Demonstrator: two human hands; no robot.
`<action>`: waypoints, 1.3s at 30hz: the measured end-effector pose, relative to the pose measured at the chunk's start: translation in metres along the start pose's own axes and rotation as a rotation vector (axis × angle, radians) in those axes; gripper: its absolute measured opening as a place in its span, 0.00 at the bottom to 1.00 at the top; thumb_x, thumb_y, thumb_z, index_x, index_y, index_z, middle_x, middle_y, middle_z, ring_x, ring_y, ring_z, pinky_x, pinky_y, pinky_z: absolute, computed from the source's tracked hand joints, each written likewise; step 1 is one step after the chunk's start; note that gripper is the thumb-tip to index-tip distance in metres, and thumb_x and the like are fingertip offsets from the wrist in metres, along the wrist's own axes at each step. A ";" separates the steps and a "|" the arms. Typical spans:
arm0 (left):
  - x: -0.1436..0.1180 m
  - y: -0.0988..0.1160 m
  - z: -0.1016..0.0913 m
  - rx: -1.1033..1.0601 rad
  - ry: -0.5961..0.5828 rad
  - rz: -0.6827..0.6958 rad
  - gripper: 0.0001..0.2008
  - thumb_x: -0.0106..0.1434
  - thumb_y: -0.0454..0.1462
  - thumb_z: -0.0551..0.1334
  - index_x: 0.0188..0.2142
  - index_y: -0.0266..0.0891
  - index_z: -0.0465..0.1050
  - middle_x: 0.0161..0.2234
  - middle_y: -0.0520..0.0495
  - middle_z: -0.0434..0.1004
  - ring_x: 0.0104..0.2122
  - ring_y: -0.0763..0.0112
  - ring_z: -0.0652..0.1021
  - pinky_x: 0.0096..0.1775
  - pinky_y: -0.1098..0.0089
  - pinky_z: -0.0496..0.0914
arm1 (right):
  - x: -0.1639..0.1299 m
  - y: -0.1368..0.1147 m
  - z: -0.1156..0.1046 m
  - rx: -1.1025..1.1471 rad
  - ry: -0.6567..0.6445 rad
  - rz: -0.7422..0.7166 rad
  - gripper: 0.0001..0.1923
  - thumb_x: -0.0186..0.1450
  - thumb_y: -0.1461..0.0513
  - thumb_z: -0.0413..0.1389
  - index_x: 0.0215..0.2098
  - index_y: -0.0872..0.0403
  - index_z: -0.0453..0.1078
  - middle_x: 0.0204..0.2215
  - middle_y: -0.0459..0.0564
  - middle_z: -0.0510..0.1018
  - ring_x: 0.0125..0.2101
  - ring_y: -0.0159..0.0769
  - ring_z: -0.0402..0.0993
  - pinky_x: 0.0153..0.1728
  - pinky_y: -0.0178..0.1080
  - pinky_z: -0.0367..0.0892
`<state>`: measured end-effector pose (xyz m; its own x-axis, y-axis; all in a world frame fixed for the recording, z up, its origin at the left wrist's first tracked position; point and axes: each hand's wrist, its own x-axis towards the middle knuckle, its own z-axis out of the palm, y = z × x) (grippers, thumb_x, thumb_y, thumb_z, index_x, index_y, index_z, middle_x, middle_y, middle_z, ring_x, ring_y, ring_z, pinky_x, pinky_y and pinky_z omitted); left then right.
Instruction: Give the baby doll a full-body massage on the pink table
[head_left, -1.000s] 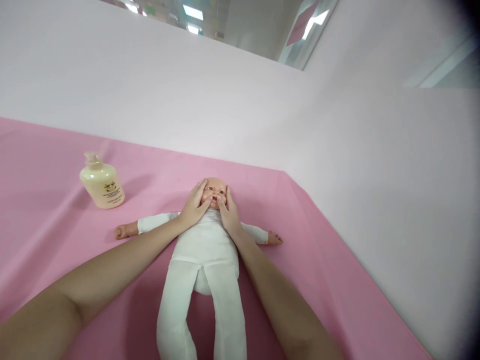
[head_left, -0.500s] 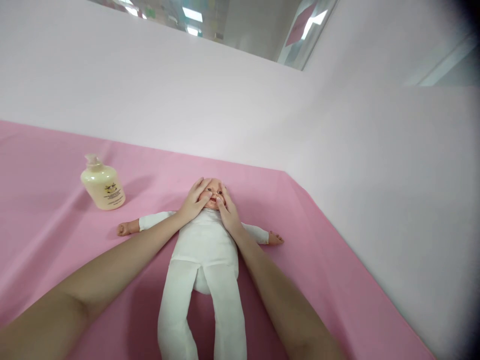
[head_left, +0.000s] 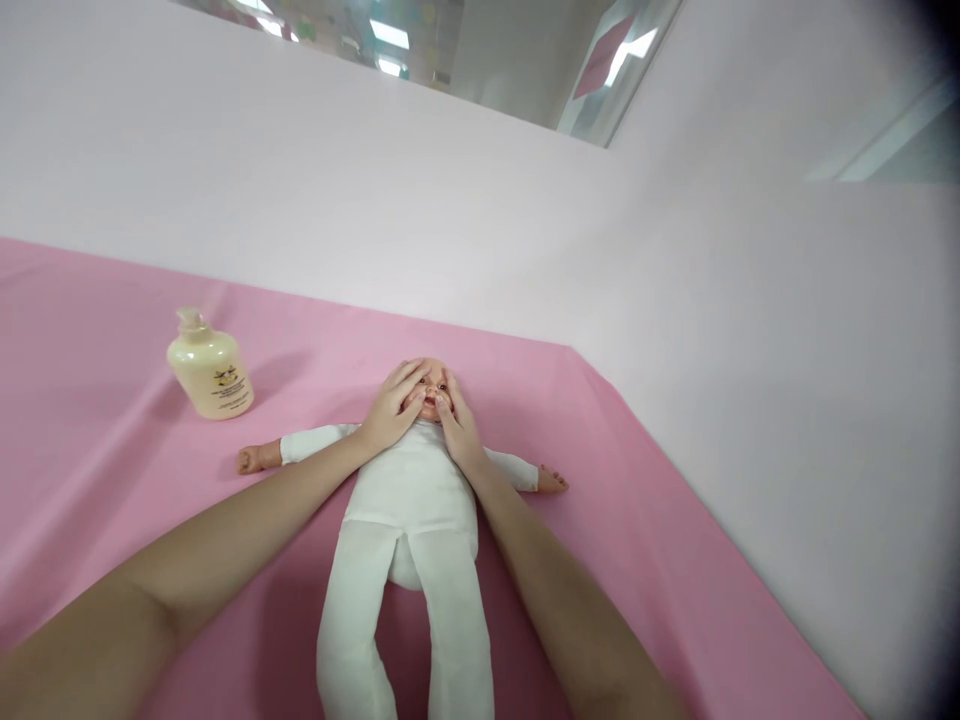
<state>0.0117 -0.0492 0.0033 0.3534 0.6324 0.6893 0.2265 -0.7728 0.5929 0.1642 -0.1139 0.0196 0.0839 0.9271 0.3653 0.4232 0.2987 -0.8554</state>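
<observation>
A baby doll [head_left: 412,480] with a white cloth body lies on its back, arms spread and legs toward me. My left hand [head_left: 394,405] rests along the left side of its head, fingers stretched over the temple and thumb by the mouth. On the other side of the face lies my right hand [head_left: 459,425], its fingers extended along the cheek and its thumb near the mouth corner. Between my hands the doll's eyes, nose and mouth partly show; both cheeks are covered.
A pale yellow pump bottle [head_left: 214,370] stands left of the doll. Pink cloth [head_left: 600,540] covers the surface. White walls [head_left: 337,200] rise behind and at the right, with a window or mirror pane [head_left: 502,60] at the top.
My left thumb has slid down from beside the doll's nose toward its mouth, and the left fingers have shifted slightly over the temple. My right hand stays nearly in place.
</observation>
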 end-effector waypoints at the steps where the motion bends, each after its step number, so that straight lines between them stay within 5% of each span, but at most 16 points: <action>1: 0.000 0.000 0.000 -0.007 -0.004 -0.008 0.23 0.71 0.44 0.51 0.63 0.43 0.62 0.65 0.42 0.62 0.67 0.59 0.58 0.66 0.49 0.55 | 0.000 0.000 0.000 0.002 -0.004 -0.008 0.38 0.68 0.41 0.45 0.70 0.47 0.48 0.70 0.46 0.53 0.70 0.39 0.45 0.69 0.47 0.44; 12: -0.002 -0.007 0.002 -0.016 -0.020 -0.136 0.32 0.70 0.48 0.53 0.68 0.39 0.51 0.68 0.37 0.54 0.68 0.57 0.56 0.67 0.50 0.51 | -0.001 0.000 0.001 0.000 0.032 0.116 0.46 0.65 0.38 0.46 0.72 0.53 0.40 0.70 0.52 0.50 0.69 0.41 0.49 0.69 0.49 0.45; 21: 0.000 0.000 -0.003 -0.004 -0.044 -0.073 0.22 0.71 0.46 0.51 0.61 0.46 0.66 0.68 0.43 0.55 0.67 0.57 0.58 0.66 0.48 0.53 | 0.000 -0.002 0.000 0.021 -0.003 -0.010 0.39 0.67 0.39 0.45 0.70 0.47 0.49 0.70 0.46 0.52 0.70 0.38 0.44 0.69 0.46 0.42; 30: 0.000 -0.005 -0.001 -0.020 -0.049 -0.085 0.29 0.70 0.47 0.51 0.67 0.42 0.53 0.69 0.40 0.53 0.68 0.58 0.56 0.67 0.50 0.51 | 0.000 0.000 0.002 -0.016 0.051 0.144 0.48 0.65 0.38 0.47 0.72 0.54 0.40 0.68 0.55 0.56 0.68 0.44 0.51 0.68 0.50 0.47; 39: 0.000 -0.004 -0.002 -0.030 -0.052 -0.076 0.28 0.70 0.48 0.51 0.67 0.44 0.55 0.68 0.41 0.54 0.68 0.59 0.56 0.67 0.51 0.50 | -0.001 -0.001 0.000 0.016 0.012 -0.025 0.36 0.68 0.42 0.45 0.70 0.46 0.49 0.69 0.45 0.53 0.70 0.38 0.46 0.69 0.47 0.43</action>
<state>0.0093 -0.0459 0.0020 0.3834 0.6850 0.6195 0.2277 -0.7202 0.6553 0.1642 -0.1149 0.0203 0.0840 0.9165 0.3910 0.4112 0.3255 -0.8514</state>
